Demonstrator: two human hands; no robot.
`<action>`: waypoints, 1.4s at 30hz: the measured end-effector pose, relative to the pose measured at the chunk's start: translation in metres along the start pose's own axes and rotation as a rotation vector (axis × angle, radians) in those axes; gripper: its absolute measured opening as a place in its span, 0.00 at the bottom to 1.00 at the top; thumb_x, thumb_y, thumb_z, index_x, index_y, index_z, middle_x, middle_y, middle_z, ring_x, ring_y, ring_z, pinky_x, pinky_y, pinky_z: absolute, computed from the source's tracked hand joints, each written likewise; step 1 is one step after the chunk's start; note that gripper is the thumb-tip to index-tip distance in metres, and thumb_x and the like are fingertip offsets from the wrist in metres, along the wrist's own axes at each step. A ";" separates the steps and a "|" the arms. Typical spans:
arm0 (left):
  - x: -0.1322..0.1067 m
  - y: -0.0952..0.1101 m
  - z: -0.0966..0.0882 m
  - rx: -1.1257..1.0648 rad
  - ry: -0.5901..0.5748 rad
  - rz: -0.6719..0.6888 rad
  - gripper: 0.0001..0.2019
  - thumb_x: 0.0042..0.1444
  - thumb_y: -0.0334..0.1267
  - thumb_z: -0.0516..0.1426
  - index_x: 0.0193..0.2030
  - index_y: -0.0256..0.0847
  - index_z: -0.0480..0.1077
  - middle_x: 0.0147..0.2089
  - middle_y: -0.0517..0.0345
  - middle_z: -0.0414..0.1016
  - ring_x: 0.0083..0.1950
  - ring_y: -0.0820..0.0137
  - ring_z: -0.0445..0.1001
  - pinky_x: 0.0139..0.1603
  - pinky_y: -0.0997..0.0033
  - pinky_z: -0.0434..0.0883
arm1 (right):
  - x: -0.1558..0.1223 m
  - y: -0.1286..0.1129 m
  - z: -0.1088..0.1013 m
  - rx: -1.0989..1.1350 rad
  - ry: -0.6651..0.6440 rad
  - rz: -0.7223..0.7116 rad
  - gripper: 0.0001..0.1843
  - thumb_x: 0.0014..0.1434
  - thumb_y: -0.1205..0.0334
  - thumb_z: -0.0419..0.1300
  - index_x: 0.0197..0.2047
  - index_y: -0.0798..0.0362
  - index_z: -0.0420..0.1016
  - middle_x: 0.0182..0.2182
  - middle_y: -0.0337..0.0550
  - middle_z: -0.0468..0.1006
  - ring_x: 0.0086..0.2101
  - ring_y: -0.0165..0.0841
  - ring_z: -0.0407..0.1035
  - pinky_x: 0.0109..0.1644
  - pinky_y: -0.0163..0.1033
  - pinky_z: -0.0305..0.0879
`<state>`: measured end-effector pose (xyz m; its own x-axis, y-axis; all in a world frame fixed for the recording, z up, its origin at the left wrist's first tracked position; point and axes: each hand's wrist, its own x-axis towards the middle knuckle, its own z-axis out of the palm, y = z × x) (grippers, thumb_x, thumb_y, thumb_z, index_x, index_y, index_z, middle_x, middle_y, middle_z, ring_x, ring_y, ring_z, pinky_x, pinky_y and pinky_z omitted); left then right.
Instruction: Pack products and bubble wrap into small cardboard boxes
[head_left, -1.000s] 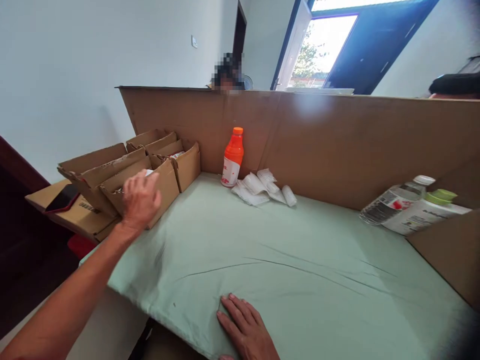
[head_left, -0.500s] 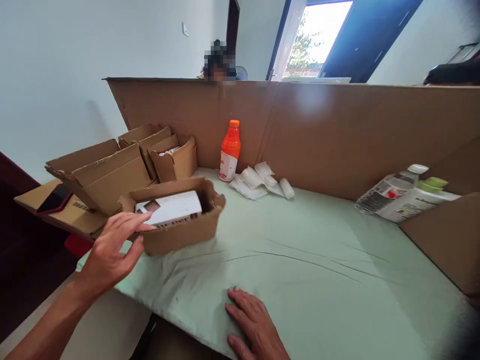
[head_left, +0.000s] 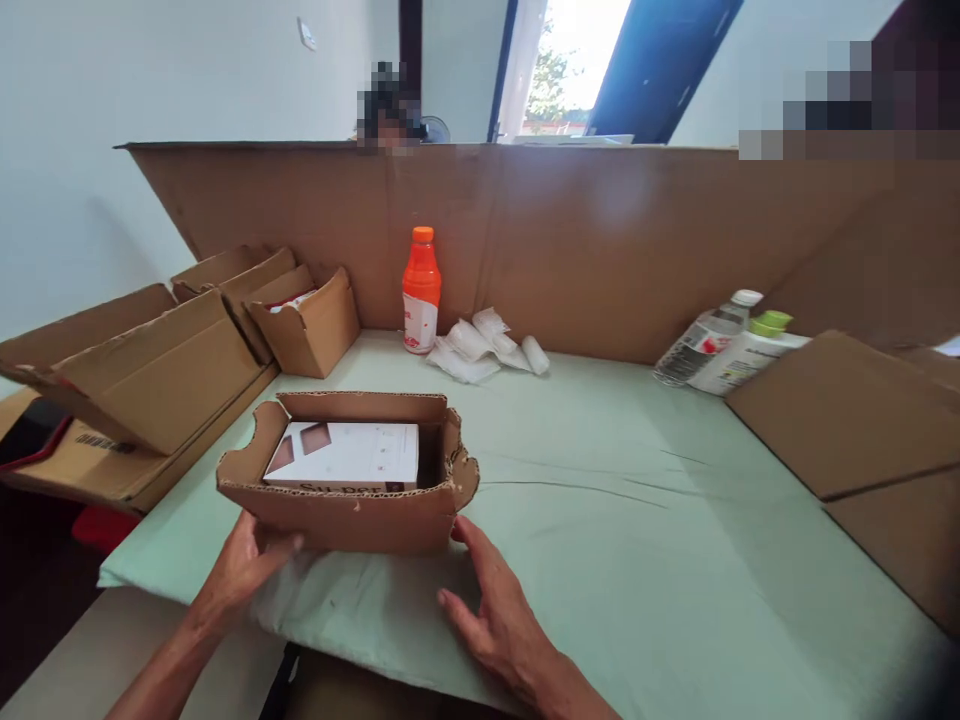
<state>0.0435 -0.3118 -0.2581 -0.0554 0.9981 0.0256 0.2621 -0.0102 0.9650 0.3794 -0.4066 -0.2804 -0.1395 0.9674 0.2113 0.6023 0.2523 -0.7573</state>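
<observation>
An open cardboard box (head_left: 375, 522) stands on the green-covered table, its long side facing me. A white printed carton (head_left: 352, 452) lies inside it, with a gap at the right end. My left hand (head_left: 244, 570) is at the box's front left corner, thumb stretched along the lower front; its other fingers are partly hidden beside the box. At the front right corner, my right hand (head_left: 495, 610) touches the box with its fingertips, thumb spread away from it. Both hands look open, not closed around anything.
More cardboard boxes (head_left: 161, 375) crowd the left side. An orange bottle (head_left: 421, 290) and crumpled white wrap (head_left: 487, 345) sit near the cardboard back wall (head_left: 585, 250). A clear bottle (head_left: 701, 340), a white green-capped container (head_left: 742, 360) and cardboard flaps (head_left: 817, 415) are at right. A person (head_left: 388, 110) is behind the wall.
The box has turned so its long side faces me squarely. My left hand has dropped from its top to its lower left corner; my right hand has risen from the table to its right corner.
</observation>
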 end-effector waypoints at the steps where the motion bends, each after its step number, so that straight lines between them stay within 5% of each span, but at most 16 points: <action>1: 0.000 -0.004 0.005 0.003 0.010 -0.007 0.41 0.42 0.59 0.68 0.59 0.38 0.66 0.52 0.41 0.78 0.55 0.47 0.77 0.53 0.49 0.76 | 0.003 -0.001 0.001 0.011 -0.009 0.003 0.42 0.63 0.58 0.59 0.76 0.45 0.48 0.69 0.52 0.62 0.64 0.48 0.63 0.63 0.55 0.69; 7: 0.026 -0.003 0.048 -0.031 0.015 0.066 0.37 0.42 0.54 0.69 0.56 0.40 0.65 0.52 0.45 0.77 0.53 0.51 0.78 0.51 0.53 0.77 | 0.034 0.009 -0.016 0.040 0.023 0.037 0.41 0.60 0.58 0.60 0.74 0.49 0.52 0.68 0.56 0.63 0.64 0.51 0.62 0.64 0.60 0.65; 13: 0.071 0.033 0.130 -0.102 -0.103 0.119 0.37 0.41 0.48 0.67 0.58 0.41 0.60 0.55 0.46 0.74 0.54 0.55 0.76 0.55 0.55 0.73 | 0.069 0.021 -0.065 0.052 0.190 0.206 0.37 0.57 0.59 0.58 0.70 0.52 0.60 0.60 0.53 0.73 0.55 0.48 0.70 0.57 0.56 0.71; 16: 0.077 0.041 0.159 -0.154 -0.123 0.171 0.36 0.45 0.46 0.65 0.60 0.41 0.59 0.59 0.45 0.71 0.61 0.55 0.71 0.62 0.53 0.68 | 0.068 0.038 -0.094 0.054 0.151 0.223 0.37 0.54 0.63 0.56 0.69 0.51 0.62 0.58 0.50 0.76 0.51 0.45 0.73 0.52 0.51 0.74; 20: 0.071 0.030 0.168 -0.158 -0.091 0.166 0.32 0.52 0.47 0.63 0.61 0.41 0.60 0.58 0.46 0.71 0.60 0.55 0.71 0.60 0.54 0.68 | 0.078 0.075 -0.140 -0.037 0.111 0.137 0.25 0.56 0.66 0.54 0.56 0.48 0.77 0.56 0.47 0.79 0.54 0.43 0.73 0.57 0.50 0.71; 24: 0.069 0.012 0.164 -0.105 -0.039 0.177 0.32 0.53 0.49 0.63 0.62 0.41 0.61 0.54 0.47 0.72 0.57 0.53 0.72 0.58 0.54 0.70 | 0.145 0.120 -0.175 -0.233 0.316 0.160 0.19 0.58 0.65 0.57 0.50 0.49 0.81 0.60 0.48 0.75 0.60 0.44 0.68 0.66 0.54 0.62; 29: 0.067 -0.001 0.162 -0.007 -0.031 0.125 0.35 0.54 0.51 0.62 0.67 0.43 0.58 0.53 0.46 0.72 0.55 0.50 0.73 0.57 0.47 0.72 | 0.252 0.171 -0.183 -0.253 0.405 0.313 0.18 0.53 0.66 0.63 0.48 0.49 0.83 0.64 0.48 0.69 0.63 0.53 0.63 0.68 0.60 0.56; 32: 0.064 0.000 0.161 0.024 -0.058 0.098 0.35 0.57 0.51 0.60 0.70 0.46 0.55 0.59 0.44 0.70 0.60 0.49 0.72 0.61 0.44 0.70 | 0.278 0.189 -0.187 -0.216 0.462 0.397 0.20 0.53 0.68 0.63 0.50 0.53 0.81 0.61 0.55 0.72 0.62 0.56 0.64 0.68 0.63 0.55; 36: 0.064 0.006 0.162 0.013 -0.064 0.119 0.35 0.58 0.51 0.60 0.69 0.45 0.55 0.61 0.45 0.69 0.62 0.49 0.70 0.63 0.46 0.68 | 0.254 0.191 -0.198 -0.154 0.592 0.446 0.30 0.59 0.63 0.56 0.65 0.57 0.68 0.64 0.58 0.67 0.62 0.49 0.63 0.69 0.56 0.57; 42: 0.071 0.017 0.164 -0.076 -0.080 0.162 0.30 0.54 0.48 0.62 0.61 0.44 0.60 0.53 0.50 0.71 0.55 0.55 0.72 0.55 0.58 0.71 | 0.135 0.142 -0.175 0.027 0.565 0.492 0.39 0.61 0.53 0.56 0.73 0.56 0.54 0.60 0.60 0.72 0.53 0.43 0.74 0.53 0.48 0.74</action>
<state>0.2021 -0.2315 -0.2827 0.0590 0.9846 0.1647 0.1874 -0.1730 0.9669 0.5837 -0.2441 -0.2509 0.5700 0.8123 0.1241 0.4707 -0.1990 -0.8596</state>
